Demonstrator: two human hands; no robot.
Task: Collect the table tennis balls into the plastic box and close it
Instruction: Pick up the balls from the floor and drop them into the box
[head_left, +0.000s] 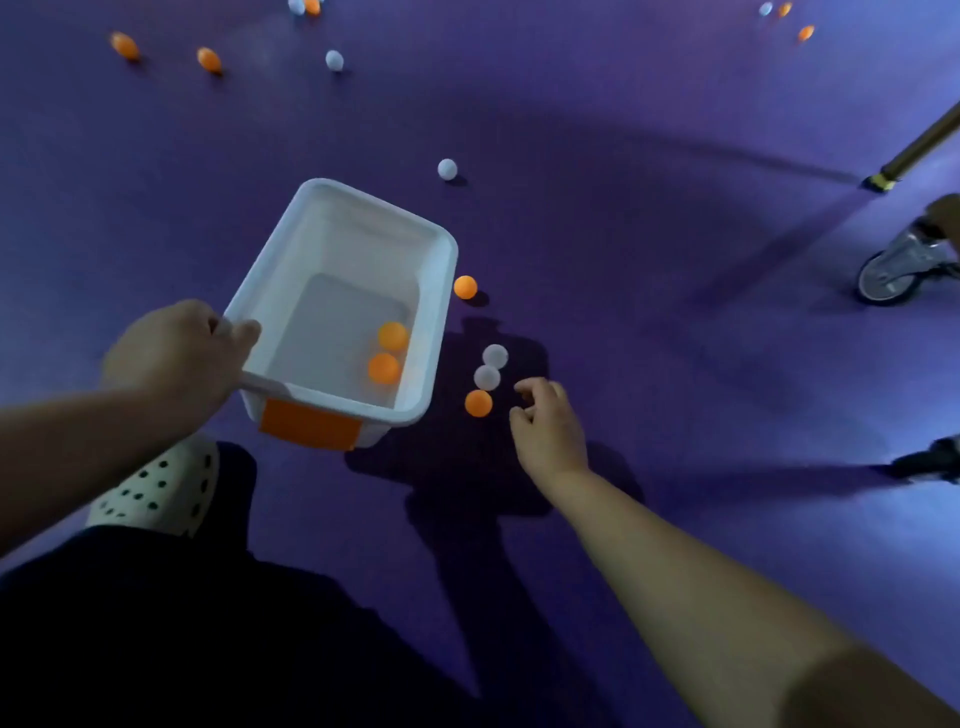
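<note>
Head view: we record a white open-topped box (340, 244) with an orange patch on its near end, over the purple floor (649, 312). The left hand (176, 353) clasps its near-left rim. Two orange balls (392, 335) lie inside. The right hand (548, 426), fingers loosely curled, holds nothing. It is just beside an orange ball (478, 403) and two white balls (487, 377) on the floor, right of the box.

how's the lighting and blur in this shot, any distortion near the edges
Head view: dim, purplish light; a dark shadow covers the floor by the right hand; the far orange balls at the top edge stretch into ovals; the two orange balls in the plastic box look slightly blurred.
</note>
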